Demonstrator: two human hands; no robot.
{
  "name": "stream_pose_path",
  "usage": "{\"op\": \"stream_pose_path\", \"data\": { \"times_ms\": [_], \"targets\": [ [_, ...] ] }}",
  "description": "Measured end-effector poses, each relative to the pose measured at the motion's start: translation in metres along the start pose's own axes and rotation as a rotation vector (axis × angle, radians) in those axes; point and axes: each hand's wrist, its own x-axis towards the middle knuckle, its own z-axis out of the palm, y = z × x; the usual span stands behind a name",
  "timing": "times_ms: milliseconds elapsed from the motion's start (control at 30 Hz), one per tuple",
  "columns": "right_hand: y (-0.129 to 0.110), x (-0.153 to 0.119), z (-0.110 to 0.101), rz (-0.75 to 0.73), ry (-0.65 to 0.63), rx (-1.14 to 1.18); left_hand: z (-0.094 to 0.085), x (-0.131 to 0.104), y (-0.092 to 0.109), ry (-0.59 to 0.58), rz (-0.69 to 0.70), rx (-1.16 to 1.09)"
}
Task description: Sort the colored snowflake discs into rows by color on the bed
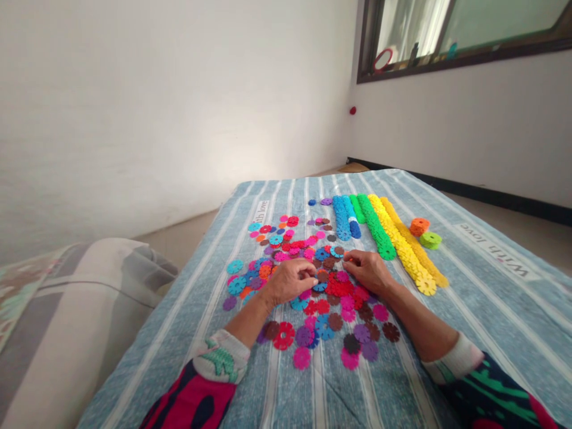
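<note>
A loose heap of notched plastic discs (pixel 336 287) in red, pink, purple, blue, brown and orange lies on the striped cloth (pixel 286 393). My left hand (pixel 289 281) rests over the heap's left middle, its fingers curled and the thumb beside a brown disc (pixel 322 276) and a blue one. Across a small gap, my right hand (pixel 370 271) reaches in from the right with fingers and thumb drawn together at the heap's edge. What either hand's fingertips grip is too small or hidden to name.
Beyond the heap lie long rows of stacked discs: blue (pixel 341 219), green (pixel 378 229) and yellow (pixel 402 247). Short orange (pixel 419 226) and lime (pixel 431 240) stacks stand right of them. A cloth-covered seat (pixel 107 298) is beside the left edge; white walls rise behind.
</note>
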Motion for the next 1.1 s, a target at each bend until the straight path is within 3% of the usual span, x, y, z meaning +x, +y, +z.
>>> {"op": "stream_pose_path", "data": {
  "times_ms": [100, 233, 333, 500, 667, 1100],
  "targets": [
    [-0.021, -0.007, -0.008, -0.111, -0.049, 0.004, 0.001, 0.001, -0.001, 0.0, 0.051, 0.058],
    [-0.061, -0.025, -0.011, -0.644, -0.394, 0.044, -0.001, 0.003, -0.008, -0.007, 0.027, 0.046],
    [-0.08, -0.038, -0.005, -0.78, -0.51, -0.064, 0.0, 0.004, -0.013, -0.01, -0.016, 0.007],
    [-0.086, -0.047, 0.006, -0.75, -0.541, -0.215, 0.001, 0.004, -0.018, -0.016, -0.022, -0.007],
    [-0.087, -0.047, 0.01, -0.693, -0.535, -0.166, 0.001, 0.003, -0.018, -0.013, -0.026, -0.01],
    [-0.083, -0.041, 0.012, -0.777, -0.503, -0.097, -0.002, 0.004, -0.011, 0.004, -0.014, 0.043]
  ]
}}
